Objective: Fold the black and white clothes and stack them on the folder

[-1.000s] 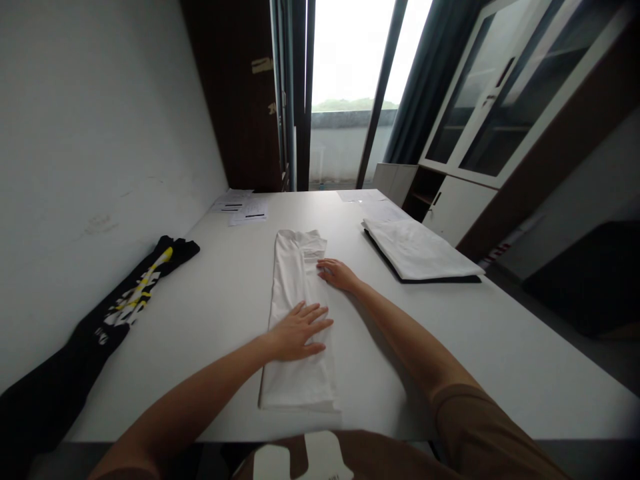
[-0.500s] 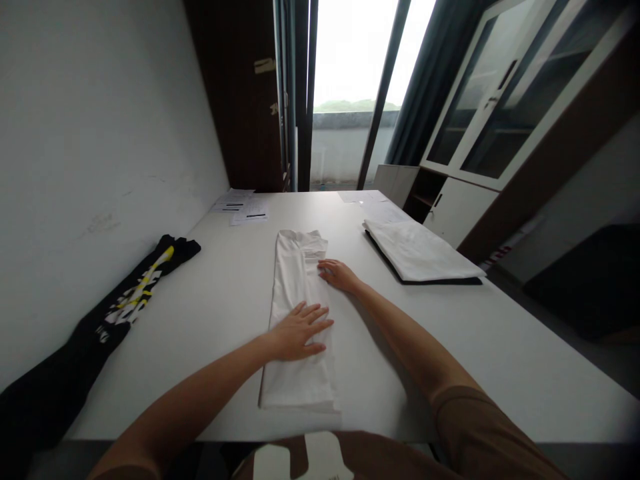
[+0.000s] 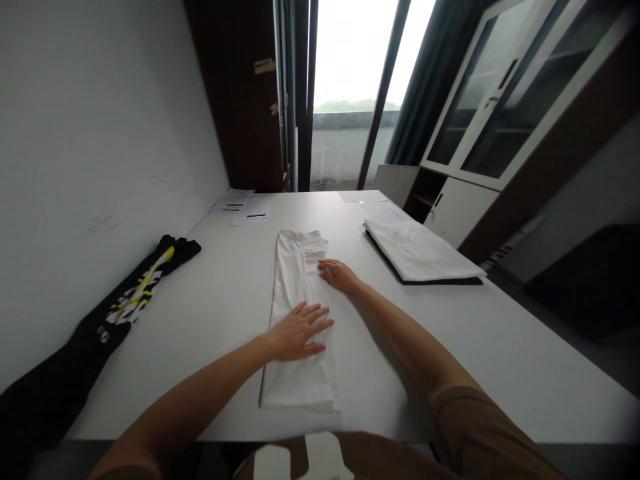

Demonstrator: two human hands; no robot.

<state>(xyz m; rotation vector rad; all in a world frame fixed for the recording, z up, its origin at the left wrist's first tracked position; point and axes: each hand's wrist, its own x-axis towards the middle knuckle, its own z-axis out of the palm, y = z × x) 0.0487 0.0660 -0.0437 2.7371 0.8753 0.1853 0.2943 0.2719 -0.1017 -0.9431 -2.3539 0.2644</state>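
Note:
A white garment [image 3: 293, 280], folded into a long narrow strip, lies on the white table [image 3: 215, 320] in front of me. My left hand [image 3: 300, 333] rests flat on its lower middle, fingers spread and pointing right. Farther up, my right hand [image 3: 337, 275] lies at the strip's right edge, its fingertips touching the cloth and its fingers fairly straight. The garment's far end is somewhat wrinkled, and its near end reaches close to the table's front edge.
A folded white cloth [image 3: 420, 250] lies over a black one [image 3: 445, 282] at the right. Along the left wall is a black garment [image 3: 95, 340] with a yellow and white print. Papers [image 3: 250, 212] lie at the far left, more sheets [image 3: 383, 210] at the far right.

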